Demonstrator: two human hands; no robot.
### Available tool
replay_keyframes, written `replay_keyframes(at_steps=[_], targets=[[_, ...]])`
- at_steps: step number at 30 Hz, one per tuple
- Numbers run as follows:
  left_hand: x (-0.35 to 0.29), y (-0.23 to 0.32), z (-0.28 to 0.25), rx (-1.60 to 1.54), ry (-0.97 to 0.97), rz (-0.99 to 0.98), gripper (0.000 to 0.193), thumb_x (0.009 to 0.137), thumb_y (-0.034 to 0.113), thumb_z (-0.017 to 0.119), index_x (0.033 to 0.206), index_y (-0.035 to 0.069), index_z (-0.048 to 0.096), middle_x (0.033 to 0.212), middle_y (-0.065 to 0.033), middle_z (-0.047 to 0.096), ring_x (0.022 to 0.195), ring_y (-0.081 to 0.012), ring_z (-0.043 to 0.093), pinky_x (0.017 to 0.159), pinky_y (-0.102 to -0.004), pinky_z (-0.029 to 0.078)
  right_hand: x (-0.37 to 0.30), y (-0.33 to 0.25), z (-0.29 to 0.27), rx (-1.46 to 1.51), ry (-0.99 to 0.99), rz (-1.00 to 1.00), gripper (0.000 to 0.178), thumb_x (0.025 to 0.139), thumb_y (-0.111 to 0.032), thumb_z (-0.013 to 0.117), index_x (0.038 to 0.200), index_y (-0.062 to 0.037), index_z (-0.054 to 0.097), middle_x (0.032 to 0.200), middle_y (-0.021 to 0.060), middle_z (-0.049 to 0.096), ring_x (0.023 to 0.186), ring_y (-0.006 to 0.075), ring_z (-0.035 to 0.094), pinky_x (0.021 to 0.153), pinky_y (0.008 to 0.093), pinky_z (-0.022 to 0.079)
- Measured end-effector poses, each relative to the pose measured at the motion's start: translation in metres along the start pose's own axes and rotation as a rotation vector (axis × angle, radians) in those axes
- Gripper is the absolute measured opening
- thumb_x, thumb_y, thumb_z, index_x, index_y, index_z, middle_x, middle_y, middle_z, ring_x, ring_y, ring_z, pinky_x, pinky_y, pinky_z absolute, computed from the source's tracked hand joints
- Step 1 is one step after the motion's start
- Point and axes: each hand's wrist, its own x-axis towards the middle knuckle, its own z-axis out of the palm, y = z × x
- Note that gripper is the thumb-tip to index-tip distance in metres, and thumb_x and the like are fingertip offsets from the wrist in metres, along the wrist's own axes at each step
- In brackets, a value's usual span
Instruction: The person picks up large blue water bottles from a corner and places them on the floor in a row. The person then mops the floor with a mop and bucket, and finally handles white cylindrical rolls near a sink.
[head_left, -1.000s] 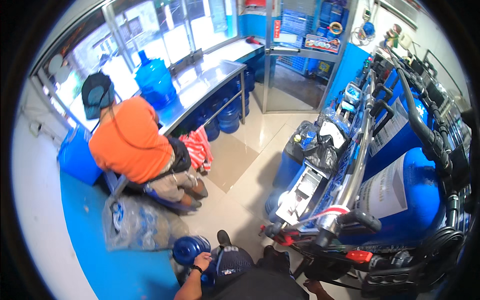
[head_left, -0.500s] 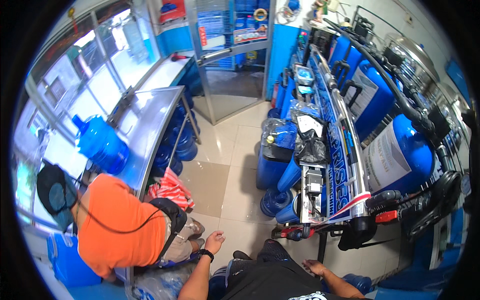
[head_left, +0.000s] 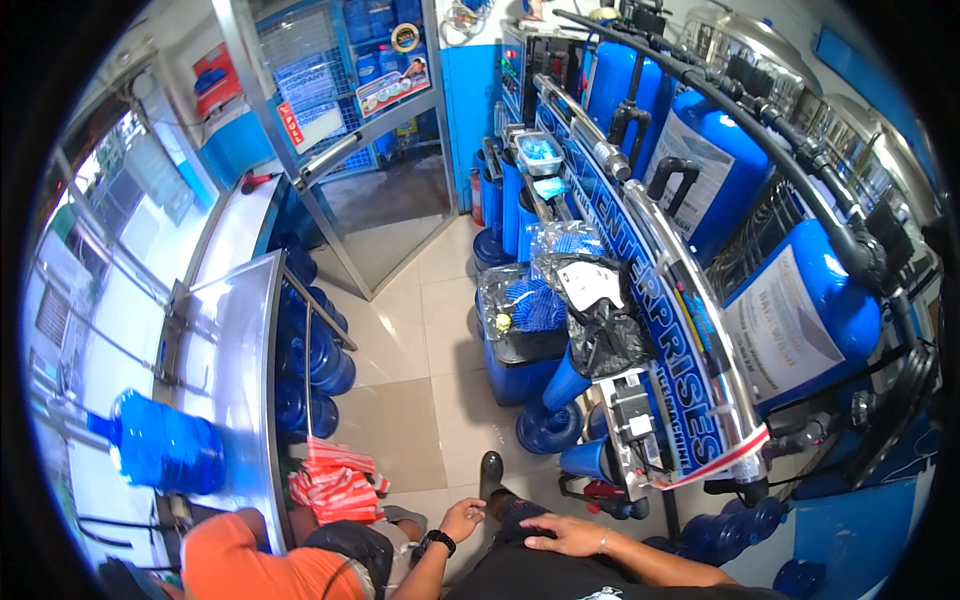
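Here, in the head view, your left hand (head_left: 462, 522) is loosely curled, free, right of the desk (head_left: 238, 330); your right hand (head_left: 570, 536), also free, spreads over your thigh (head_left: 510, 532), farther from it. The striped bag (head_left: 335, 485) sits beside the desk's near end; a bottle (head_left: 170, 445) stands on top.

Two grips (head_left: 572, 537), three blue tanks (head_left: 840, 290), one door (head_left: 390, 210)

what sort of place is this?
Probably a water-refilling station: large blue jugs stored under a metal counter, another jug on top, and tall blue tanks with black piping opposite.
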Motion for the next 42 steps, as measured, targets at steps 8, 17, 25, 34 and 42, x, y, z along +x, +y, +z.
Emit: replay_keyframes(at_steps=[8, 17, 25, 34, 42], targets=[[0.013, -0.110, -0.141, -0.186, 0.188, -0.079, 0.025, 0.095, 0.018, 0.068, 0.116, 0.005, 0.063, 0.106, -0.0088, 0.070, 0.102, -0.0190, 0.068, 0.086, -0.0309, 0.055, 0.150, -0.059, -0.085, -0.261, 0.328, -0.234, 0.063, 0.096, -0.049, 0.060, 0.138, -0.0021, 0.054, 0.130, 0.0232, 0.059, 0.120, 0.0414, 0.056, 0.103, 0.0465, 0.045], [0.058, -0.131, -0.226, -0.365, 0.660, -0.263, 0.010, 0.090, 0.004, 0.063, 0.100, 0.007, 0.067, 0.078, 0.0016, 0.063, 0.061, -0.0100, 0.057, 0.054, -0.0258, 0.048, 0.226, -0.092, -0.137, -0.397, 0.162, -0.113, 0.065, 0.095, -0.051, 0.060, 0.140, -0.0049, 0.052, 0.130, 0.0222, 0.058, 0.122, 0.0419, 0.056, 0.103, 0.0464, 0.046], [0.162, -0.128, -0.302, -0.138, 0.487, -0.250, 0.033, 0.085, 0.016, 0.073, 0.116, 0.008, 0.070, 0.111, -0.0104, 0.072, 0.104, -0.0208, 0.069, 0.094, -0.0337, 0.053, 0.319, -0.124, -0.177, -0.480, 0.028, 0.031, 0.067, 0.096, -0.055, 0.059, 0.142, -0.0078, 0.052, 0.135, 0.0230, 0.056, 0.126, 0.0424, 0.053, 0.107, 0.0455, 0.044], [0.332, 0.014, -0.506, -0.008, 0.348, -0.017, 0.036, 0.091, 0.028, 0.070, 0.122, 0.010, 0.067, 0.113, -0.0139, 0.072, 0.108, -0.0268, 0.069, 0.094, -0.0377, 0.053, 0.456, -0.252, -0.285, -0.520, 0.262, -0.075, 0.063, 0.092, -0.047, 0.068, 0.138, -0.0060, 0.056, 0.135, 0.0206, 0.059, 0.127, 0.0385, 0.055, 0.106, 0.0434, 0.045], [0.371, 0.086, -0.612, -0.145, 0.312, 0.192, 0.035, 0.093, 0.026, 0.069, 0.123, 0.009, 0.066, 0.111, -0.0095, 0.071, 0.099, -0.0200, 0.067, 0.090, -0.0340, 0.052, 0.541, -0.287, -0.303, -0.543, 0.255, 0.002, 0.062, 0.092, -0.048, 0.067, 0.137, -0.0066, 0.056, 0.134, 0.0222, 0.058, 0.125, 0.0398, 0.056, 0.104, 0.0446, 0.046]])
